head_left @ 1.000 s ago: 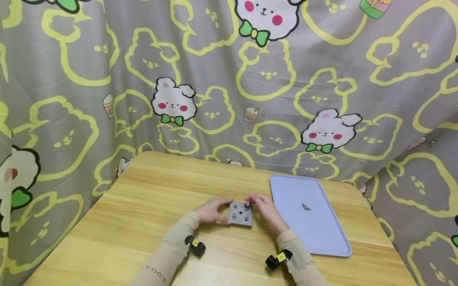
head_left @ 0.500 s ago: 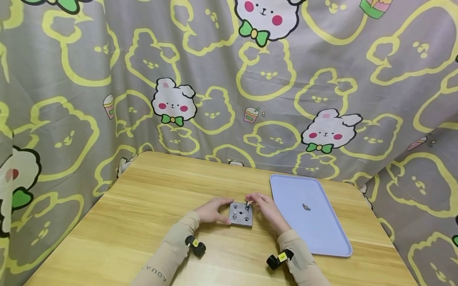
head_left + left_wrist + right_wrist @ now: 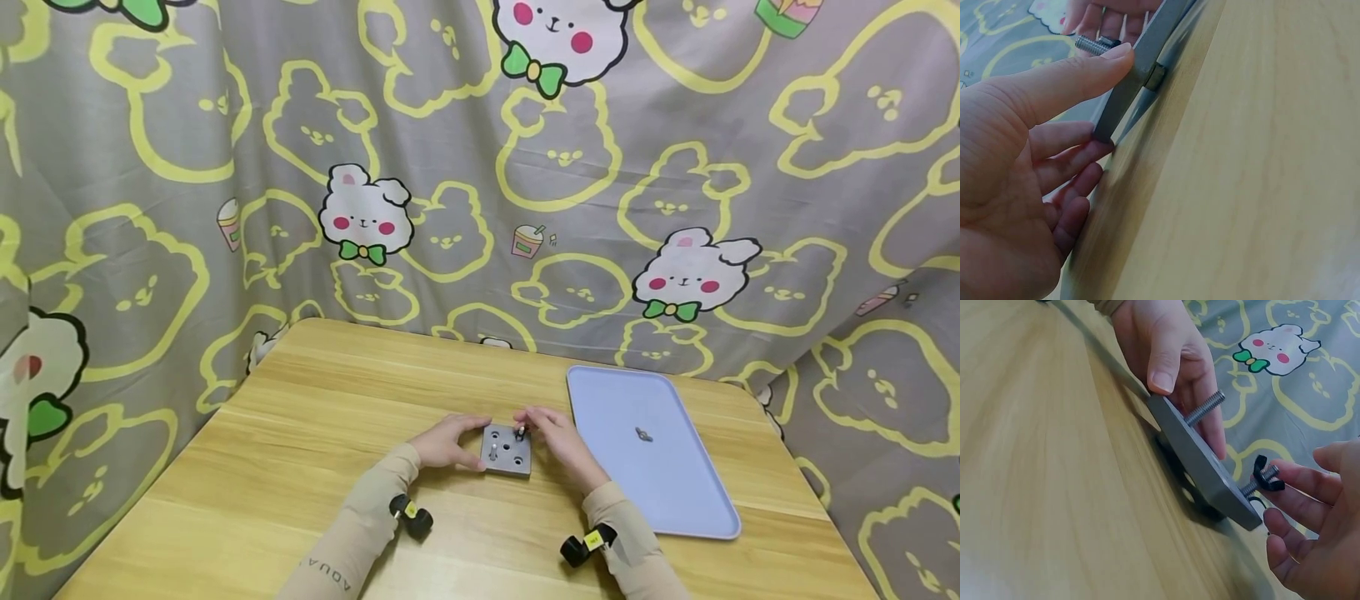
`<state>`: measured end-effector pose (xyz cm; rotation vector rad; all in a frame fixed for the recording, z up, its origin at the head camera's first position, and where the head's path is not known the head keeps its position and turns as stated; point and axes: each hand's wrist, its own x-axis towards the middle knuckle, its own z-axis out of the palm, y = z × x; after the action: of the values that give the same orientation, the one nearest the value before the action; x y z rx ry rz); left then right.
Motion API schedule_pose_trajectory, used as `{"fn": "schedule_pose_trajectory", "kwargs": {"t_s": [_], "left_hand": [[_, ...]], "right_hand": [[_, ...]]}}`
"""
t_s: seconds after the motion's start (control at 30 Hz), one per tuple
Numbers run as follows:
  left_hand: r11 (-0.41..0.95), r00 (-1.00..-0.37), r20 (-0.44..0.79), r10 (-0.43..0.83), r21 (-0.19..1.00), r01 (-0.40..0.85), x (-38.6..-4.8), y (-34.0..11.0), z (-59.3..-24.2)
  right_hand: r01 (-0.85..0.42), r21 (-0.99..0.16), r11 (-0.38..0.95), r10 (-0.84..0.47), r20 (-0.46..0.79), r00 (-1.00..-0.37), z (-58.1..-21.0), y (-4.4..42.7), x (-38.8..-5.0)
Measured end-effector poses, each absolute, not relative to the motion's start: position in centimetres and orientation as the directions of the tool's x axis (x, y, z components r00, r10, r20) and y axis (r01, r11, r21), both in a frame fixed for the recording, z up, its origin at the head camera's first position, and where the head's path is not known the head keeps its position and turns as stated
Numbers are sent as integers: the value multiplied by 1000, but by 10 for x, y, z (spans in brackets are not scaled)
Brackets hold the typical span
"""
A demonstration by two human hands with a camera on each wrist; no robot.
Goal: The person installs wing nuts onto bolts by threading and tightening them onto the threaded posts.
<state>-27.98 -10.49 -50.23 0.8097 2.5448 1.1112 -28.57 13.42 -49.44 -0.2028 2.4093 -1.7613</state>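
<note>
A square grey metal plate (image 3: 506, 461) with several holes lies on the table, and two threaded bolts stand up from it. My left hand (image 3: 447, 442) holds its left side, the thumb (image 3: 1079, 78) at the near corner and the fingers at the far one. A dark wing nut (image 3: 1266, 475) sits on the far-right bolt, near the bolt's top. At this nut is my right hand (image 3: 558, 437); its index finger touches or nearly touches a wing, while the thumb (image 3: 1332, 456) is apart from it. The other bolt (image 3: 1205, 408) is bare.
A light blue tray (image 3: 637, 500) lies on the right of the wooden table (image 3: 337, 400). On it is a small dark metal piece (image 3: 643, 434) that looks like another wing nut. A patterned curtain (image 3: 450, 150) hangs behind the table and at both sides.
The wing nut's wings show at a slightly different angle, and my right fingers have shifted a little around it. The plate and my left hand stay in place.
</note>
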Motion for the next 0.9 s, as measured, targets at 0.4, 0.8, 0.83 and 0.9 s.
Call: {"fn": "schedule_pose_trajectory", "kwargs": {"t_s": [0.4, 0.8, 0.83, 0.9], "left_hand": [[561, -817, -5, 577, 729, 392, -280, -104, -503], [586, -827, -42, 561, 725, 361, -279, -104, -502], [586, -828, -41, 560, 726, 360, -279, -105, -502], [583, -827, -35, 561, 726, 364, -279, -105, -503]], "right_hand": [[-56, -945, 324, -220, -18, -975, -491, 140, -286], [-44, -960, 277, -253, -29, -967, -496, 129, -288], [-33, -960, 279, -242, -36, -970, -496, 130, -287], [-33, -956, 292, -222, -34, -974, -494, 133, -284]]}}
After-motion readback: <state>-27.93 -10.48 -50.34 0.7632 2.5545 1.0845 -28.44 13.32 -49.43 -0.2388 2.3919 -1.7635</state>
